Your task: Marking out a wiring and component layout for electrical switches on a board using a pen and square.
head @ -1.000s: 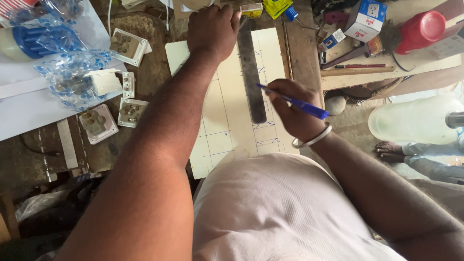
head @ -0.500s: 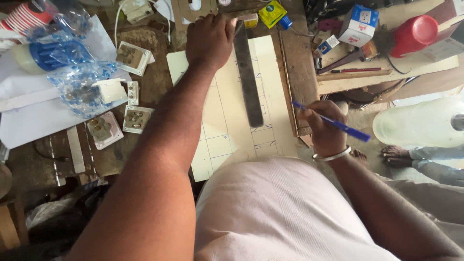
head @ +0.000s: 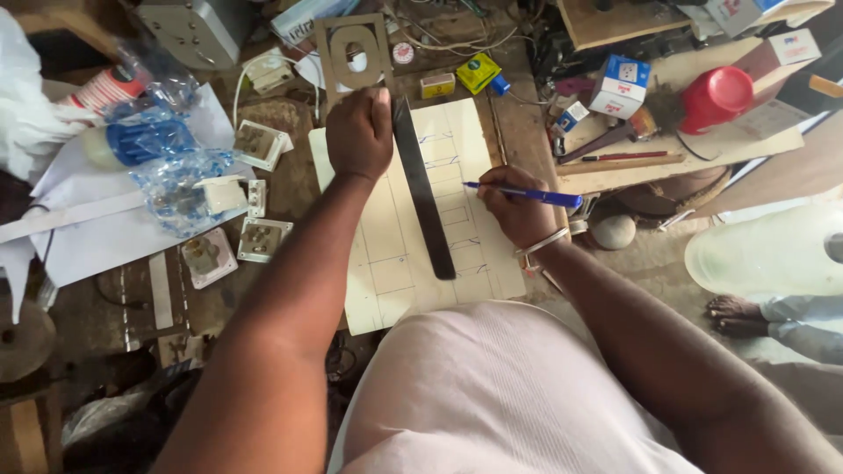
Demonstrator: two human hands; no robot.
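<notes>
Centrally in the frame, a pale sheet (head: 399, 263) marked with ruled lines and small rectangles lies on a cluttered workbench (head: 290, 189), and a long dark ruler (head: 423, 189) lies across it, running from upper middle down toward the centre, slightly slanted. The left hand (head: 358, 133) is curled, knuckles up, pressing on the top end of the ruler and the sheet's upper edge; a brown cardboard template (head: 354, 51) with an oval cut-out rises just above it, though whether the fingers actually grip it cannot be told. The right hand (head: 514, 211), right of the ruler, is closed around a blue pen (head: 525, 194) that lies nearly level, its tip pointing left onto the sheet beside the ruler's edge; a silver bangle (head: 543, 242) circles that wrist. Left of the sheet sit 4 pale switch plates (head: 261, 239) (1 of them partly under crumpled clear plastic (head: 167, 180)), with a blue-and-white bottle (head: 140, 140) wrapped in the plastic at the upper left. At the upper right, well apart from the hands, a red container (head: 718, 98) stands on a wooden plank (head: 685, 149) near a small blue-and-white box (head: 620, 86). A small yellow box (head: 479, 72) lies just above the sheet's top edge. At the right edge, another person's bare foot (head: 736, 314) shows on the floor.
</notes>
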